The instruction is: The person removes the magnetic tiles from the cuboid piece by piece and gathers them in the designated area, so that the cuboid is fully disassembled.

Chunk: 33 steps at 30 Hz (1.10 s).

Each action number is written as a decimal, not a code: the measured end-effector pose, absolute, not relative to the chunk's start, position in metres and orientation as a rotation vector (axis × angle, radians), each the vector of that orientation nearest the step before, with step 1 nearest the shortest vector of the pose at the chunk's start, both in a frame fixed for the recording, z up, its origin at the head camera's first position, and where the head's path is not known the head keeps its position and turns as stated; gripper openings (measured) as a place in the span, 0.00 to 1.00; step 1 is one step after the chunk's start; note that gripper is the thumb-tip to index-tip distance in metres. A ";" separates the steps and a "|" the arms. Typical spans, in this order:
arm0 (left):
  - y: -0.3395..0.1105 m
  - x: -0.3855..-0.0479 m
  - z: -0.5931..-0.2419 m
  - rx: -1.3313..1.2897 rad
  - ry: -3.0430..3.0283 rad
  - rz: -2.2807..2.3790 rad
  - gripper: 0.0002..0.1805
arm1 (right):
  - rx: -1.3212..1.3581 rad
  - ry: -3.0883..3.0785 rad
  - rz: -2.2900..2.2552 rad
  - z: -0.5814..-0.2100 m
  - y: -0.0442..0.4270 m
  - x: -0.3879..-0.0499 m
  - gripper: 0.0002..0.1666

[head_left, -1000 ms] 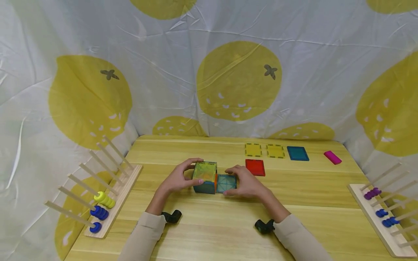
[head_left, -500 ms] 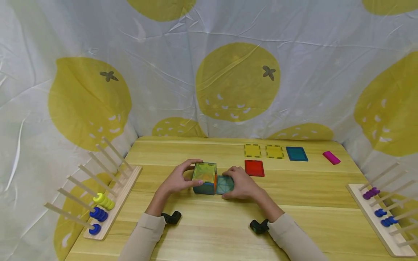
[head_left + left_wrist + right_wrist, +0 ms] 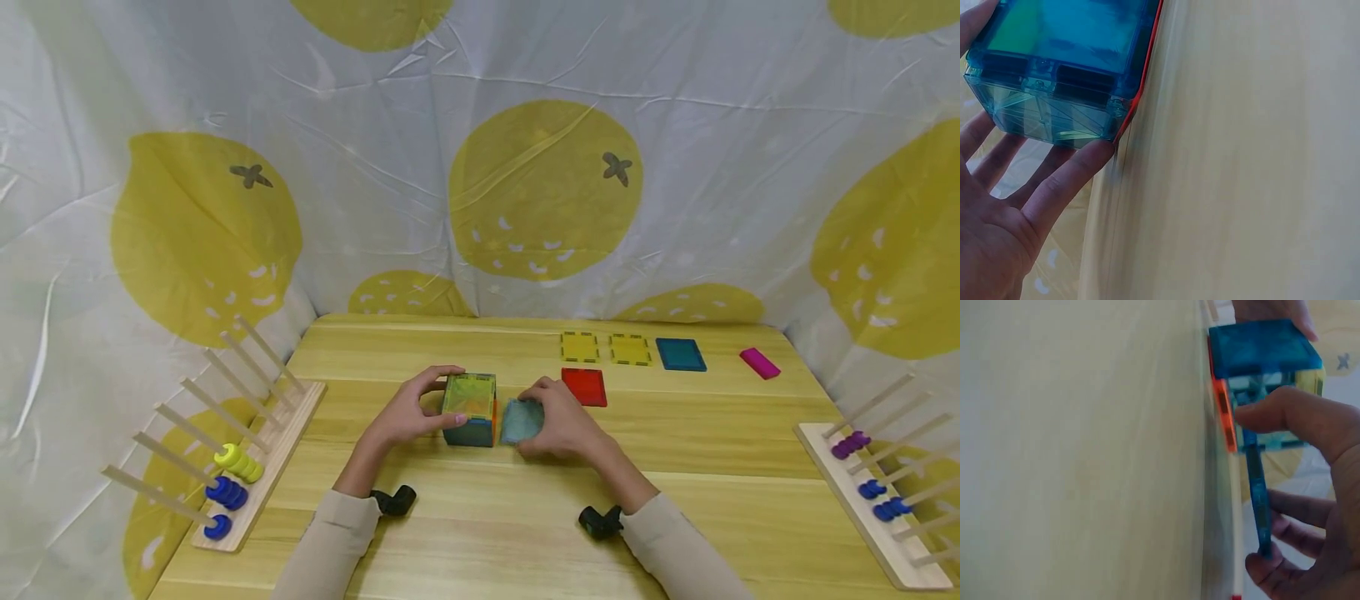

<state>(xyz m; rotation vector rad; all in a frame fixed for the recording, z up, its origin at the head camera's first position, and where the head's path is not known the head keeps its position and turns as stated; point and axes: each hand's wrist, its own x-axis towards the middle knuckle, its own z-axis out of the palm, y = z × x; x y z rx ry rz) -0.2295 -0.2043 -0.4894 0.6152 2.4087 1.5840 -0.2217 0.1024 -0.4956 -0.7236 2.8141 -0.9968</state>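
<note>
Gripped yellow-topped box point(image 3: 474, 402) in half-spread fingers point(image 3: 1063, 184) of left hand point(image 3: 405, 413); pinched blue tile point(image 3: 518, 422) by edges in similarly spread fingers of right hand point(image 3: 562, 423), just beside box.
</note>
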 end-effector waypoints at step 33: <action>-0.205 -0.232 -0.492 0.651 2.363 1.602 0.39 | -0.675 2.969 -0.985 -0.481 0.242 -0.237 0.41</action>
